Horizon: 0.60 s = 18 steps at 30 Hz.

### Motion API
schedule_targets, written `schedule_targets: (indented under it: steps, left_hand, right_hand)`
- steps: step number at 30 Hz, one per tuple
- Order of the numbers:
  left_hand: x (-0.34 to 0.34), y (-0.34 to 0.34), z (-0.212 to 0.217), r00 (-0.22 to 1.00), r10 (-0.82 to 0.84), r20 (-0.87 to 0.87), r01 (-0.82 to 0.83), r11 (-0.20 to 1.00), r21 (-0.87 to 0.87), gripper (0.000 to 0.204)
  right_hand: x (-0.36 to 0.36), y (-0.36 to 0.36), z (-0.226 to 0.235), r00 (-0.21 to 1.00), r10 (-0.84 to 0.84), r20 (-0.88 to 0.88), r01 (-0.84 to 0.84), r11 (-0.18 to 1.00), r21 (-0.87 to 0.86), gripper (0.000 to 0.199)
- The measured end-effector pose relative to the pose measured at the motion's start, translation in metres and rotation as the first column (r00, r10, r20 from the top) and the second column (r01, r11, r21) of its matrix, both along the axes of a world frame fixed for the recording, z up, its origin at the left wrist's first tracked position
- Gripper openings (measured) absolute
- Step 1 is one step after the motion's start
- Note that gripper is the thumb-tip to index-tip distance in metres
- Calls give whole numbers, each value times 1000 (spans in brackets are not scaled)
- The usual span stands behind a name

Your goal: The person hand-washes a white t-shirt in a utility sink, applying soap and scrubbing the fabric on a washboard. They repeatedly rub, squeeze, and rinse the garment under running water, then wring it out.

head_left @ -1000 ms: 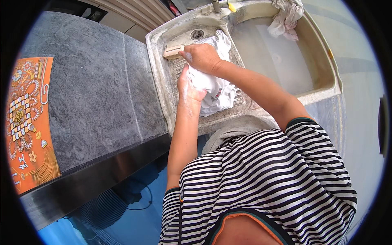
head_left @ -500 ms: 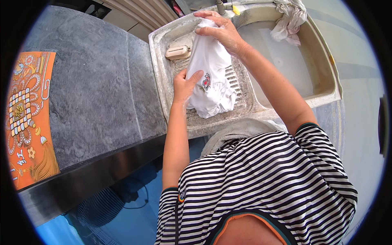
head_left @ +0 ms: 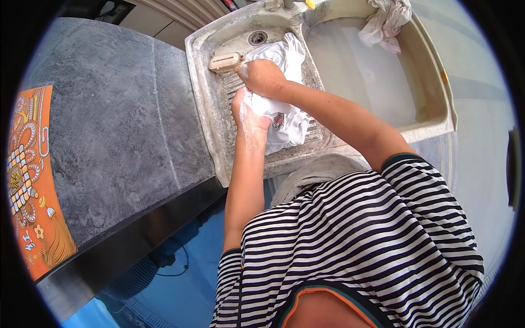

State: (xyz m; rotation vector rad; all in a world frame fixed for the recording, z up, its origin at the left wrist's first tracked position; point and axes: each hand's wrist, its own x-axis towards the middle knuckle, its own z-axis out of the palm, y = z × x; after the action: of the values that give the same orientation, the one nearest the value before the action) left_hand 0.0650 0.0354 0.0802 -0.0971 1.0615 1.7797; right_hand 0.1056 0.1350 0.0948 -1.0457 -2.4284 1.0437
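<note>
A wet white garment with a small red and black patch lies bunched over the ridged washboard part of the stone sink. My right hand is closed in a fist on a bunch of the cloth. Just below it, my left hand holds the same garment, its palm turned up and its fingers mostly hidden. White suds run down my left wrist. By my right hand's knuckles sits a beige oblong case with a slot in its top.
A drain opens at the sink's far end. To the right, a basin holds cloudy water, and a pale wet cloth hangs over its far rim. On the left stands a grey counter with an orange patterned sheet.
My right hand has come down from the garment's raised top end to beside my left hand. The lifted cloth now lies lower, uncovering the drain. Suds now show on my left wrist.
</note>
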Motion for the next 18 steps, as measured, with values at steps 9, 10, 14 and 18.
schedule_targets:
  steps: [9,10,14,18]
  left_hand:
    - [-37,-25,-73,999,-48,0,46,948,316,41]
    - [-20,-19,-73,984,29,-177,-20,998,52,43]
    - [-2,6,-20,994,-43,105,46,999,-25,61]
    - [-22,2,-24,996,86,-24,-86,996,5,55]
  right_hand:
    - [21,-66,-12,798,474,-373,-302,849,433,12]
    - [7,-33,-27,874,263,-409,-147,945,293,14]
    - [3,35,-40,993,4,-120,-4,1000,1,35]
    - [2,0,-28,939,38,-341,-131,959,-253,42]
